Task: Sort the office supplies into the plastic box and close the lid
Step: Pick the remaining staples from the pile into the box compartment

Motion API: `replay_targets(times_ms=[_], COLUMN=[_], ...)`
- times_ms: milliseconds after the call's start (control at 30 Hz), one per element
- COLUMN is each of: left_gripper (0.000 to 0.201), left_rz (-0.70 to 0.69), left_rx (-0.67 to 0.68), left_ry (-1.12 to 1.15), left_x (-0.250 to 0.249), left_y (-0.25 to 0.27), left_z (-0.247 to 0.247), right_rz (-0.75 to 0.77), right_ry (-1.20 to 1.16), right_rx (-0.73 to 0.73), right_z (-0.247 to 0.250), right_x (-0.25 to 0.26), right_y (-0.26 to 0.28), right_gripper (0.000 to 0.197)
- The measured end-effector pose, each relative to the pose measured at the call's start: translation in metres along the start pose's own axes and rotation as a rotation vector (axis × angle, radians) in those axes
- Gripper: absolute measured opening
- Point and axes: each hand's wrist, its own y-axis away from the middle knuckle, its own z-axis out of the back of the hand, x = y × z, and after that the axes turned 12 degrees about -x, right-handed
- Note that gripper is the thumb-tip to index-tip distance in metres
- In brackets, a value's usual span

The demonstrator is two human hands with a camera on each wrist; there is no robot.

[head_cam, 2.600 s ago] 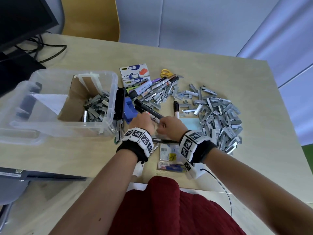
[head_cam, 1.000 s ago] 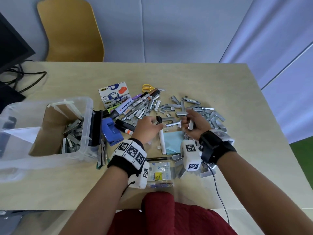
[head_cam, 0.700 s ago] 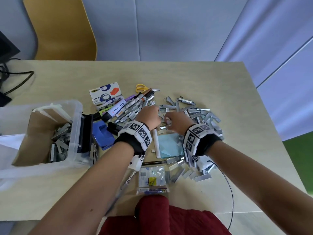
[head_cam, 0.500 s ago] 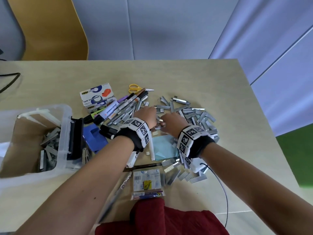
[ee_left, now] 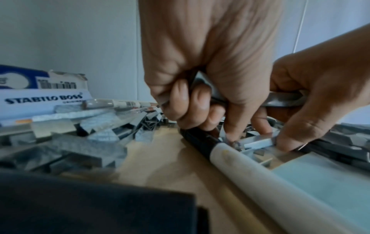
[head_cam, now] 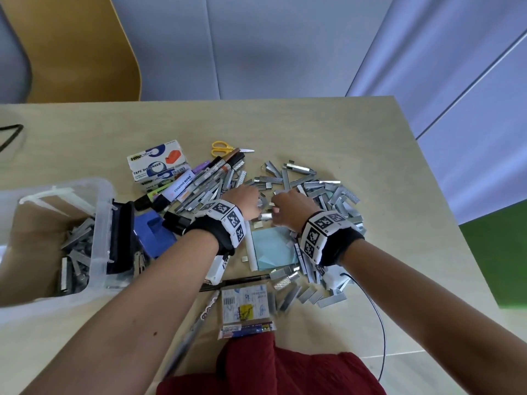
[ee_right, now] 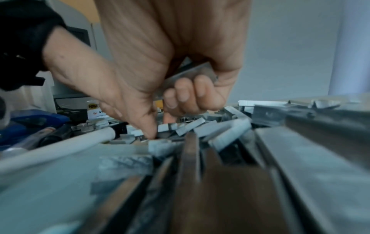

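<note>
A heap of grey staple strips [head_cam: 328, 195] covers the table's middle. Both hands are down in it, side by side. My left hand [head_cam: 256, 208] has its fingers curled round a few strips [ee_left: 202, 83] in its palm, seen close in the left wrist view [ee_left: 200, 110]. My right hand [head_cam: 278, 215] grips strips [ee_right: 190, 74] with its last two fingers, while thumb and forefinger [ee_right: 160, 126] pinch another strip [ee_left: 258, 142] off the pile. The clear plastic box [head_cam: 98, 223] stands open at the left with staple strips [head_cam: 77, 252] inside. Its lid is out of view.
Tape dispenser cartons [head_cam: 156, 163], markers [head_cam: 205, 178] and yellow scissors [head_cam: 222, 148] lie behind the hands. A blue punch [head_cam: 154, 232] sits by the box. A white marker [ee_left: 240, 158], blue note pad [head_cam: 273, 249] and packet [head_cam: 245, 309] lie nearer me. A cable [head_cam: 379, 323] trails right.
Both hands moved forward from the pens near me into the staple heap. The right hand, lifted with strips a second ago, has turned palm-down onto the pile.
</note>
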Motion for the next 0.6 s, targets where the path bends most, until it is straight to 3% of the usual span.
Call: replay_targets(times_ms=[67, 167, 333, 433, 500, 600], left_gripper=[0.026, 0.017, 0.034, 0.028, 0.029, 0.033], left_rz=[0.01, 0.108, 0.375, 0.517, 0.527, 0.493], left_rx=[0.007, -0.002, -0.177, -0.196, -0.192, -0.265], left_ry=[0.053, 0.241, 0.93, 1.461, 1.776, 2.009], left_x=[0.003, 0.01, 0.015, 0.02, 0.03, 0.057], left_y=[0.003, 0.003, 0.019, 0.041, 0.06, 0.092], left_z=[0.0, 0.0, 0.02, 0.043, 0.062, 0.092], right_rz=[-0.042, -0.187, -0.555, -0.525, -0.465, -0.43], right_ry=[-0.087, -0.423, -1.243, -1.561, -1.684, -1.725], right_rx=[0.023, 0.032, 0.104, 0.166, 0.164, 0.159], right_z=[0.0, 0.005, 0.017, 0.023, 0.028, 0.037], right_x=[-0.003, -0.008, -0.007, 0.006, 0.02, 0.047], right_y=[0.001, 0.008, 0.019, 0.024, 0.025, 0.023], right_gripper=[0.019, 0.031, 0.031, 0.023, 0.014, 0.021])
